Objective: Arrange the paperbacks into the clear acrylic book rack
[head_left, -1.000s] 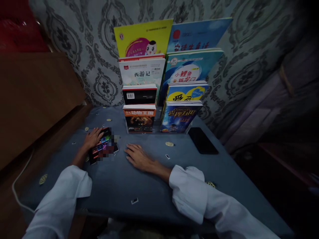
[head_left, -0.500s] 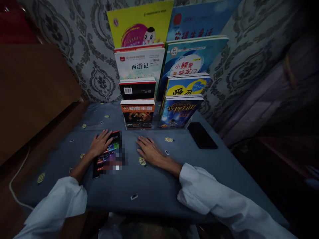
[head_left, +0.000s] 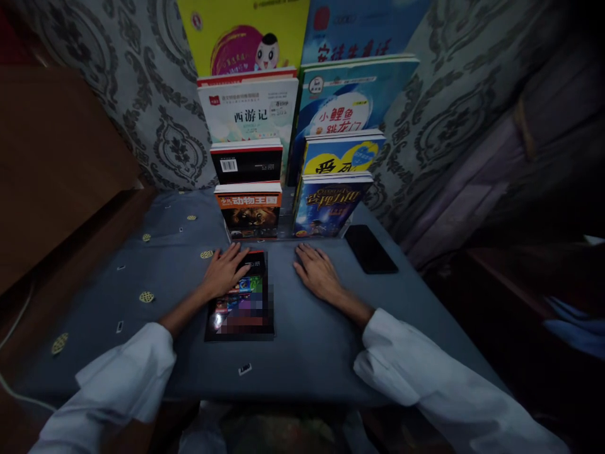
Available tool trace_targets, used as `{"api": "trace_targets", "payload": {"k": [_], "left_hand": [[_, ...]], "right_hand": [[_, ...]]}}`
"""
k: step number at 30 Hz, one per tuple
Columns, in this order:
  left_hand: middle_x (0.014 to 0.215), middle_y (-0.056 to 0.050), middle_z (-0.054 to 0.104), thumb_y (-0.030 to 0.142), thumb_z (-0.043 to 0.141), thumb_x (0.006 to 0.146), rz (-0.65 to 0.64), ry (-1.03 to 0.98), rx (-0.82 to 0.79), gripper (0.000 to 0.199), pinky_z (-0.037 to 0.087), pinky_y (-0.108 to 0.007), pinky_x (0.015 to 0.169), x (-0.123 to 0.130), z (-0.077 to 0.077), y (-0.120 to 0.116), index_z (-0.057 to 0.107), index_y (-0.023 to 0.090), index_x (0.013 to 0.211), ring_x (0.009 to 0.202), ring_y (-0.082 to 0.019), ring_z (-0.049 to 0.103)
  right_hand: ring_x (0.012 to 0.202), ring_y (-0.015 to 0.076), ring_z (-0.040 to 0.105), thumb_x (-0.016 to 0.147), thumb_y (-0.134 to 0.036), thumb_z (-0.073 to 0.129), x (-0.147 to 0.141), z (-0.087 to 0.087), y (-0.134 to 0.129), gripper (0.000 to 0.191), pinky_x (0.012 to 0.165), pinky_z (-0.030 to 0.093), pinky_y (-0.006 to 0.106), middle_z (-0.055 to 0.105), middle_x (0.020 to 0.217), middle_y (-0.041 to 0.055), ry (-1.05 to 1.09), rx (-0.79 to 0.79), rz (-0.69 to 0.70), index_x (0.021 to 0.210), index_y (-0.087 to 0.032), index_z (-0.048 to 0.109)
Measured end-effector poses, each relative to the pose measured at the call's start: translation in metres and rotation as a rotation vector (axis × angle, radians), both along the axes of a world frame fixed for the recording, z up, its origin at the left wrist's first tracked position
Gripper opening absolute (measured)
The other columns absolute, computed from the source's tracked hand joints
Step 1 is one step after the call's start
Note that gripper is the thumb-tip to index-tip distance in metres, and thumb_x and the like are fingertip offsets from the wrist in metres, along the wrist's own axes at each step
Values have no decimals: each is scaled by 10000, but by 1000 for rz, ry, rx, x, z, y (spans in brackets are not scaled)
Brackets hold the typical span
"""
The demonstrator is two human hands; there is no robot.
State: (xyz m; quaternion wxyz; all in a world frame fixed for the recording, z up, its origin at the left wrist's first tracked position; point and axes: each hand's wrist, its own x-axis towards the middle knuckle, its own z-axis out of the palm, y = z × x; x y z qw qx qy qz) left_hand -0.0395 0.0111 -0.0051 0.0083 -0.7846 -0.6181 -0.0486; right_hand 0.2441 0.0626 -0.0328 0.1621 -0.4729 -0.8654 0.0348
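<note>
A dark-covered book (head_left: 243, 296) with colourful pictures lies flat on the blue-grey tablecloth (head_left: 302, 372); part of its cover is blurred out by pixels. My left hand (head_left: 225, 271) rests flat on the book's upper left part, fingers stretched out. To the right of the book, my right hand (head_left: 317, 271) lies palm down on the cloth with its fingers extended, apart from the book. Just beyond both hands stand an animal book with a lion cover (head_left: 250, 211) and a blue book (head_left: 331, 205), in the front of a rack.
Taller books rise in tiers behind, among them a white book (head_left: 250, 116) and a teal book (head_left: 350, 94). A black phone (head_left: 371, 249) lies at the right side of the table. A brown wooden panel (head_left: 57, 170) borders the left, and patterned wallpaper (head_left: 177, 148) the back.
The book on the table has slid right under my left hand, now lying more centrally before the rack. My right hand has shifted right as well. The camera view has turned slightly.
</note>
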Motion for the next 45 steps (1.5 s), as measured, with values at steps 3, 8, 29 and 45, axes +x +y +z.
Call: {"api": "trace_targets", "payload": {"k": [3, 8, 29, 45], "left_hand": [[1595, -112, 363, 436, 409, 1028, -20, -30, 6, 513, 274, -566, 1187, 25, 0, 7, 418, 238, 1501, 1497, -273, 308], [1566, -154, 405, 410, 467, 1013, -82, -181, 23, 501, 235, -595, 1198, 63, -1, 17, 469, 195, 1465, 1487, -302, 324], [1461, -211, 522, 410, 344, 980, 346, -280, 160, 489, 362, -527, 1143, -69, -14, -18, 530, 104, 1312, 1423, -326, 422], [1117, -94, 692, 181, 401, 990, -179, -251, 244, 263, 528, -427, 953, 17, -1, -11, 615, 187, 1143, 1035, -233, 639]], "right_hand": [[1415, 271, 447, 999, -301, 371, 3, -2, 1, 483, 1166, 322, 488, 519, 1485, 192, 22, 6, -2, 1399, -88, 536], [1408, 267, 459, 992, -243, 361, 4, -5, 2, 451, 1157, 335, 498, 540, 1469, 182, 69, 18, -1, 1370, -101, 563], [1408, 282, 455, 976, -221, 358, 7, 2, 1, 458, 1147, 356, 508, 547, 1460, 190, 92, -41, -32, 1360, -79, 562], [1042, 263, 606, 972, -165, 425, -11, 15, -21, 339, 938, 486, 443, 709, 1099, 115, 290, 21, 186, 1207, -182, 668]]}}
